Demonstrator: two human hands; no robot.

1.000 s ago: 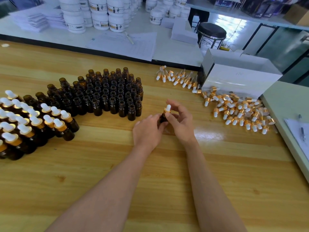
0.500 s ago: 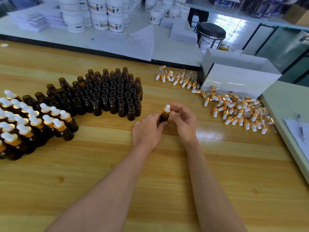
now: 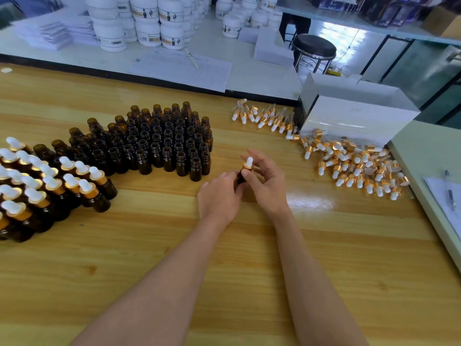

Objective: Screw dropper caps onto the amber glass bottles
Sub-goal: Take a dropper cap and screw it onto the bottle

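My left hand (image 3: pixel 219 196) grips the body of a small amber bottle (image 3: pixel 241 176) just above the wooden table (image 3: pixel 224 258). My right hand (image 3: pixel 268 182) pinches its gold dropper cap (image 3: pixel 248 165) with the white rubber bulb, thumb in front and fingers behind. Several open amber bottles (image 3: pixel 159 138) stand packed together to the left behind my hands. Capped bottles (image 3: pixel 45 186) crowd the far left. A heap of loose dropper caps (image 3: pixel 354 166) lies to the right.
A white box (image 3: pixel 354 116) stands at the back right behind the loose caps. More dropper caps (image 3: pixel 264 116) lie in a row by its left side. White jars (image 3: pixel 149 23) and papers sit on the far bench. A pen (image 3: pixel 450 193) rests on the right-hand table.
The right hand has shifted its fingers round the cap between frames while the left hand kept the bottle in place. The bottle has stayed at nearly the same spot.
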